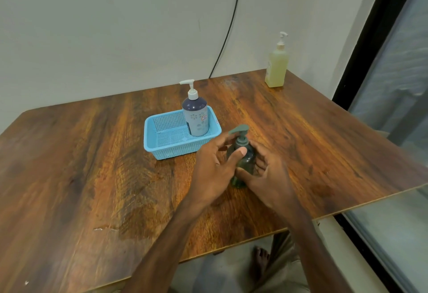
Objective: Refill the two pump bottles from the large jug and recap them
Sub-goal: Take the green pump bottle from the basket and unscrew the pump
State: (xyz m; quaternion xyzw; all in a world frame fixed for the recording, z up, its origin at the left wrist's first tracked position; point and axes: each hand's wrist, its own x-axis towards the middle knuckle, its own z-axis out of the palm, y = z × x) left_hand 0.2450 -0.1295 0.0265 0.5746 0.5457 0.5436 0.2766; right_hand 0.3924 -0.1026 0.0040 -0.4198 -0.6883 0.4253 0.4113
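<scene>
The right hand (271,177) is curling fingers and thumb round the lower body of the dark green pump bottle (245,161), which is standing upright just in front of the blue basket's (162,151) near right corner. The left hand (212,170) is lying against it with fingers spread, nearly straight, its thumb touching the bottle's shoulder and gripping nothing. The bottle is looking small, light and smooth, probably slippery plastic. Bracing the body while turning the pump collar is likely the safest hold. Both forearms are angling inward.
</scene>
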